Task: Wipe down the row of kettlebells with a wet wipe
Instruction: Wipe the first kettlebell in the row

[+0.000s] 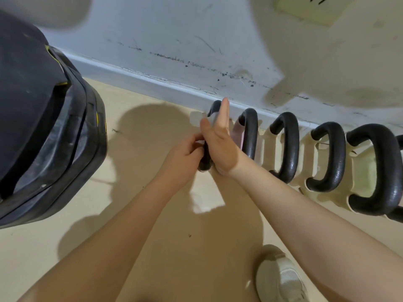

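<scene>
A row of cream kettlebells with black loop handles stands along the wall. At its left end, my two hands meet on the leftmost kettlebell's handle (214, 105). My right hand (220, 144) lies flat along the handle with straight fingers, its thumb pinching a white wet wipe (212, 118) against the bar. My left hand (185, 158) curls round the handle's lower part (205, 165), a bit of white showing at its fingertips. To the right, untouched, stand the other kettlebells (249, 131), (287, 147), (333, 155), with more beyond.
A big black padded bag (43, 127) fills the left side on the tan floor. The scuffed wall and skirting board (152, 79) run right behind the row. A pale shoe (281, 277) stands at the bottom right. A wall socket (309, 9) sits top right.
</scene>
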